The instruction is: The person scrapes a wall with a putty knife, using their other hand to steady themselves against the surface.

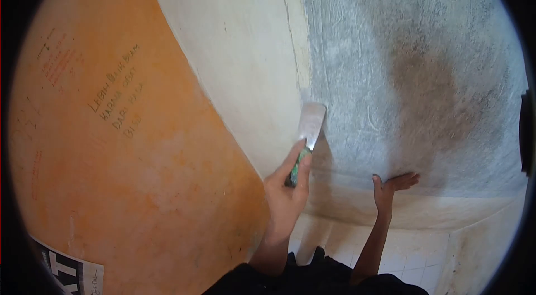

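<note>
My left hand [287, 192] grips the green handle of a putty knife [312, 120], its fingers wrapped round it. The wide metal blade points up and lies against the wall, at the border between the cream strip [240, 32] and the grey, rough surface [357, 72]. Lower right, my right hand [395, 183] rests on the grey surface, thumb apart and fingers stretched to the right, with nothing in it.
An orange wall [184, 178] with handwriting fills the left side. A black and white poster [72, 270] shows at the lower left. Below the hands are a pale ledge [446, 208] and white tiles [407, 250]. A dark object [526, 133] stands at the right edge.
</note>
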{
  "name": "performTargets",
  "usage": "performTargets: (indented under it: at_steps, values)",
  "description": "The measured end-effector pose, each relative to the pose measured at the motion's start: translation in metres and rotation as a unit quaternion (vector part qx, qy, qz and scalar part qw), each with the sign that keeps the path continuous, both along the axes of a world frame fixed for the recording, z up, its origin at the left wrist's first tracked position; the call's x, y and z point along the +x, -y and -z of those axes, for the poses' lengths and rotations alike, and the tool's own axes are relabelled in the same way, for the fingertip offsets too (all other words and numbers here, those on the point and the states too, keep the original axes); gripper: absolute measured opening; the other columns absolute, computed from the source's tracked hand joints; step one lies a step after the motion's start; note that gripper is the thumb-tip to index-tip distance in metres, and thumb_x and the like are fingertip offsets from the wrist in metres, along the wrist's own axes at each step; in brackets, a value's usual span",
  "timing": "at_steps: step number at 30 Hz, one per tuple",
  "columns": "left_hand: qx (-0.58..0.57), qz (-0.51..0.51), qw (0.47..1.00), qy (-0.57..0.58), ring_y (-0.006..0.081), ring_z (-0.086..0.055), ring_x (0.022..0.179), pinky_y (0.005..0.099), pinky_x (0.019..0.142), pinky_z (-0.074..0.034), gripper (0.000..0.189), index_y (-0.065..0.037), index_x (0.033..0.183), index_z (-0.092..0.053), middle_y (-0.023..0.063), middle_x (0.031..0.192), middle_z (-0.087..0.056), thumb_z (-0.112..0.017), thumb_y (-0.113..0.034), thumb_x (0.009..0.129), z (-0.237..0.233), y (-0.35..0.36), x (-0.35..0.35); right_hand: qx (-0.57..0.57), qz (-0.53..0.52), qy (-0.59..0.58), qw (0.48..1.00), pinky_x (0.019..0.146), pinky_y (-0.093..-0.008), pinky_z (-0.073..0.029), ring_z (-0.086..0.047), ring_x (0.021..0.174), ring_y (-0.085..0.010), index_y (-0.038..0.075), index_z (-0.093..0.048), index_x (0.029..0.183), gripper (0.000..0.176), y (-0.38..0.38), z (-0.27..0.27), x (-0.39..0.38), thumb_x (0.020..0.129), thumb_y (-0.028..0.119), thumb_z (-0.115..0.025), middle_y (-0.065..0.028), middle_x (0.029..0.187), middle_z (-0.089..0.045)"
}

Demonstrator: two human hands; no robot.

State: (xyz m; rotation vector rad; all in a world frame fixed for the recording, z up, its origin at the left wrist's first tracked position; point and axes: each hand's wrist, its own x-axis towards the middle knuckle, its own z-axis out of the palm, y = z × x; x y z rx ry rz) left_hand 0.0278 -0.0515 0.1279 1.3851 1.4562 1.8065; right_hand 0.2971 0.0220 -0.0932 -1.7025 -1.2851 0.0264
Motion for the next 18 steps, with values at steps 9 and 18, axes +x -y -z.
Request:
performTargets:
  at_steps: [9,18]
  values:
    - [0.039,-0.029,0.997,-0.061,0.0097,-0.063,0.084,0.0267,0.077,-0.052,0.033,0.0,0.127,-0.067,0.014,0.092,-0.074,-0.065,-0.017,0.099,0.009,-0.004,-0.001,0.003,-0.013,0.014,1.0,0.114,-0.0634,0.015,0.03,0.144,-0.0501,-0.006,0.028,0.148,0.132,-0.001,-0.008,-0.009,0.084,0.053,-0.071,-0.0333,0.155,0.031]
    - [0.069,-0.028,0.995,-0.061,0.0104,-0.063,0.087,0.0263,0.079,-0.052,0.031,0.001,0.127,-0.066,0.0148,0.095,-0.074,-0.064,-0.014,0.099,0.0,-0.008,-0.002,-0.008,-0.022,0.004,1.0,0.114,-0.0638,0.015,0.031,0.143,-0.0513,-0.007,0.029,0.147,0.132,-0.002,-0.002,-0.006,0.085,0.051,-0.072,-0.035,0.154,0.032]
